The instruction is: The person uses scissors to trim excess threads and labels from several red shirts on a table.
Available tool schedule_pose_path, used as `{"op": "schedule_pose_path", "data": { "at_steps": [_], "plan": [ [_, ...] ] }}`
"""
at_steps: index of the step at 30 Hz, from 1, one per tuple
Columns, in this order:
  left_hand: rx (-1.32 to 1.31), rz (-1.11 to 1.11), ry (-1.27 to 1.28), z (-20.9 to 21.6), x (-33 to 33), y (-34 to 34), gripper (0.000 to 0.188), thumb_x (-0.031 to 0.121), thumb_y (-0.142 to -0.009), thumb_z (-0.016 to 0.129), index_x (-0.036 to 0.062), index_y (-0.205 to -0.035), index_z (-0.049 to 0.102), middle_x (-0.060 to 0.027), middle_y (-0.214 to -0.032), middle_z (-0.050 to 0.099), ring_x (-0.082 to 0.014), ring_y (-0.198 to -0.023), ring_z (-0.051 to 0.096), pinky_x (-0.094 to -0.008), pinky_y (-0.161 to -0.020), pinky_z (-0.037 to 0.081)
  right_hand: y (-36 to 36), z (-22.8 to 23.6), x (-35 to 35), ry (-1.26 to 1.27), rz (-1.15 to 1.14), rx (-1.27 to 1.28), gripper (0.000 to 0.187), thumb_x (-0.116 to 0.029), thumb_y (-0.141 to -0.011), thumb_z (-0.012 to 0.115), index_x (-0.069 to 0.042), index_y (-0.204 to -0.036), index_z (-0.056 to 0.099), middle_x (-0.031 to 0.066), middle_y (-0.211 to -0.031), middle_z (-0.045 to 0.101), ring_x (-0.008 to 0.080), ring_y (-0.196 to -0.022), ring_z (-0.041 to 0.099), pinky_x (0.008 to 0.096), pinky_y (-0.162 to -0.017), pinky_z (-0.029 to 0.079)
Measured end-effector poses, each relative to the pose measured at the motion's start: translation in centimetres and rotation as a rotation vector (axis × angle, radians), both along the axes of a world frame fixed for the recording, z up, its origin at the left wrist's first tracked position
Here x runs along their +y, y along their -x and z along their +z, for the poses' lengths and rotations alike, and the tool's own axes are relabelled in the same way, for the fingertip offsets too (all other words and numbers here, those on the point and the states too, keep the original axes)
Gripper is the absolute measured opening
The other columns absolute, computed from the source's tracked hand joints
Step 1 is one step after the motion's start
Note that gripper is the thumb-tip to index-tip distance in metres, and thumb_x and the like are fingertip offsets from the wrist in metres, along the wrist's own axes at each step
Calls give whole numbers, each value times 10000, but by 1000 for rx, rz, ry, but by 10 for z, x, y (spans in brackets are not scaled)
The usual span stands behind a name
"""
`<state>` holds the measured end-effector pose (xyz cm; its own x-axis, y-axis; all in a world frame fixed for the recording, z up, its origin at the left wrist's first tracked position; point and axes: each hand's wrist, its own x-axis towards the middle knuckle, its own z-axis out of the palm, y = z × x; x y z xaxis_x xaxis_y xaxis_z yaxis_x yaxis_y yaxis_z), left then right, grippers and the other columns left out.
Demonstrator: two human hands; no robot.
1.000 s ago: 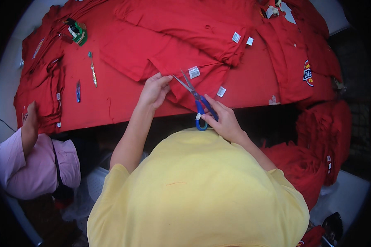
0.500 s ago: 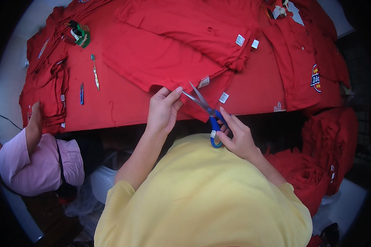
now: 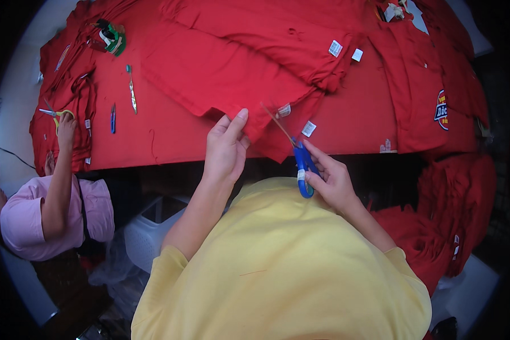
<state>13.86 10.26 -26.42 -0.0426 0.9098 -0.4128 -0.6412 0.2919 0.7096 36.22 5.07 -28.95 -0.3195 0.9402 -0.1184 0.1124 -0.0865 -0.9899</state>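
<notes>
- Red cloth garment (image 3: 232, 73) lies spread on the red tabletop (image 3: 170, 136), its lower hem reaching the near edge; other red garments are piled around it, too overlapped to count.
- Four small white labels show on the cloth; one (image 3: 309, 128) sits just beside the scissor blades.
- One pair of blue-handled scissors (image 3: 301, 161) points up and left, blades slightly parted at the hem.
- Left hand (image 3: 226, 150) is raised, fingers together, pinching the hem with the thumb.
- Right hand (image 3: 331, 181) is curled through the scissor handles.
- Another person in a pink sleeve (image 3: 25, 221) rests a hand on yellow-handled scissors (image 3: 56, 113) at far left.
</notes>
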Motion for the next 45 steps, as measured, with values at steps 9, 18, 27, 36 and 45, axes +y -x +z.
{"op": "schedule_pose_path", "data": {
  "at_steps": [9, 18, 27, 36, 45],
  "plan": [
    [13, 31, -69, 8, -4, 0, 184, 0, -895, 534, -9, -1077, 562, -77, -1036, 623, -145, -964, 604, -274, -848, 501, -3, 7, 2, -363, 118, -325, 577, -38, -811, 642, 35, -1333, 407, 177, -961, 619, 231, -715, 617, 331, -689, 501],
    [41, 21, -63, 14, -5, -6, 223, -9, -889, 529, -4, -1110, 562, -90, -1057, 625, -162, -980, 603, -306, -829, 508, 8, 11, 14, -274, 142, -228, 551, -76, -847, 600, -21, -1358, 402, 189, -995, 599, 289, -840, 607, 332, -788, 471],
    [19, 21, -77, 14, -3, -6, 225, -27, -886, 530, -43, -1108, 559, -116, -1063, 616, -181, -985, 605, -320, -856, 511, 4, -1, 13, 30, 163, -49, 493, -63, -859, 553, -40, -1340, 446, 166, -980, 627, 233, -820, 620, 311, -800, 468],
    [122, -28, -56, 15, -7, -11, 377, -57, -854, 555, -27, -1224, 487, -105, -1142, 567, -178, -1065, 566, -308, -885, 487, 5, -2, 16, -49, 163, 12, 510, -116, -860, 576, -15, -1340, 438, 163, -1051, 632, 201, -912, 624, 302, -839, 461],
    [126, -1, -76, 14, -9, -13, 383, -43, -856, 568, -32, -1231, 491, -85, -1037, 595, -115, -909, 585, -232, -741, 475, 3, 4, 23, 188, 188, 9, 486, -96, -876, 547, -14, -1343, 437, 133, -1003, 655, 139, -845, 622, 272, -823, 463]
  ]
}}
